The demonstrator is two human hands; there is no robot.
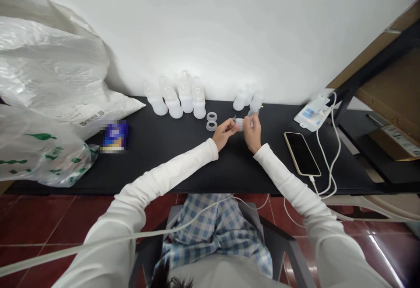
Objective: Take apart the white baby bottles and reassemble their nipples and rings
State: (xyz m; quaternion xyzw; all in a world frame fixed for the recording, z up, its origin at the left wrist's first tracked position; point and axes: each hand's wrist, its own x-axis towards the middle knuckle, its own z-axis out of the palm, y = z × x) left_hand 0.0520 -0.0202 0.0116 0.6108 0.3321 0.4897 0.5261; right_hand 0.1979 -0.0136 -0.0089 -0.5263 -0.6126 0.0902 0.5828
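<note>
Over the black table, both hands are closed together on a small clear, cylindrical plastic piece (239, 124). My left hand (224, 131) pinches at its left end, where a thin dark tip sticks up by the fingers. My right hand (252, 134) is wrapped round its right end and hides part of it. Just left of my left hand lie two clear plastic rings (211, 126), one in front of the other. Behind my right hand stand several small whitish translucent bottle-like pieces (239, 100), partly covered by the fingers.
Several white bottles with clear domed tops (198, 104) stand near the wall. Left are large plastic bags (49, 69) and a blue packet (116, 134). On the right lie a phone (302, 153) with a white cable (334, 157) and a blue-white package (311, 112). The black table (183, 165) ends before my lap.
</note>
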